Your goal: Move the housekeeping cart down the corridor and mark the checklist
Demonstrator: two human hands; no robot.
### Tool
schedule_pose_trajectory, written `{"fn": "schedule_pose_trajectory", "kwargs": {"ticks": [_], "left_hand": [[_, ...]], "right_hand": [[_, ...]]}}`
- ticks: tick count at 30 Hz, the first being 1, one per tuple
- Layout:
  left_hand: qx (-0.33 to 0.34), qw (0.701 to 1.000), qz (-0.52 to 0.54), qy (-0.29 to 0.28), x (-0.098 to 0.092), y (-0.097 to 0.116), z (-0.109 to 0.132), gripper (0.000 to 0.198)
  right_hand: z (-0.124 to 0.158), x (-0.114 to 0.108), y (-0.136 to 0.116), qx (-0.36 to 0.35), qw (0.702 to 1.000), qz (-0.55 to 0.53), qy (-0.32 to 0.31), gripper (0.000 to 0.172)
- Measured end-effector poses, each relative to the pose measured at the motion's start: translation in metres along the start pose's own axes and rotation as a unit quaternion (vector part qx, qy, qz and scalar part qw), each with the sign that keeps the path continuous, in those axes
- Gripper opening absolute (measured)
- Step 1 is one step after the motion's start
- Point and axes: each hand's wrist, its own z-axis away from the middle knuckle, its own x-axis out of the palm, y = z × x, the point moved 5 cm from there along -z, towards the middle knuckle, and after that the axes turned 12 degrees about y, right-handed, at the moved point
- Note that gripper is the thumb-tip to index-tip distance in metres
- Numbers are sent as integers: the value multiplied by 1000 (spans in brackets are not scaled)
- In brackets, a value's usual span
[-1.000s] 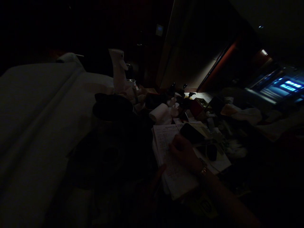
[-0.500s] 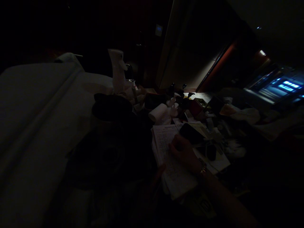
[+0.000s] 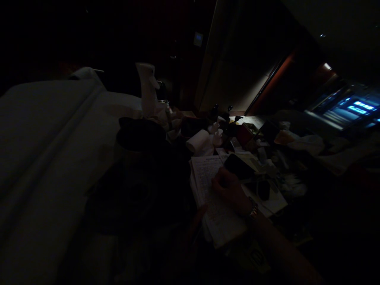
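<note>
Right hand (image 3: 230,189) rests curled on the printed sheet (image 3: 218,206) among desk clutter, apparently writing – what it pinches cannot be told; left hand (image 3: 194,227) steadies the sheet's near edge, grip unclear – better light and a flat sheet advised.

white spray bottle (image 3: 147,89), white printed paper (image 3: 214,200)

Right hand (image 3: 230,190) rests on printed sheet (image 3: 213,206)
</note>
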Motion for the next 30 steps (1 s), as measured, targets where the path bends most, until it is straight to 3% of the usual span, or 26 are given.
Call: {"fn": "schedule_pose_trajectory", "kwargs": {"ticks": [9, 16, 21, 25, 30], "left_hand": [[0, 1000, 15, 17, 14, 0, 9, 72], [-7, 1000, 19, 19, 15, -4, 8, 77], [-2, 1000, 23, 8, 13, -1, 7, 66], [14, 999, 47, -6, 10, 3, 6, 68], [11, 997, 72, -16, 11, 0, 6, 68]], "right_hand": [[0, -2, -2, 7, 1000, -11, 23, 21], [-9, -20, 10, 131, 975, -173, 47, 36], [-12, -45, -4, 101, 946, -298, 78, 26], [2, -60, -14, 52, 970, -220, 87, 18], [25, -60, -18, 54, 992, -65, 90, 18]]}}
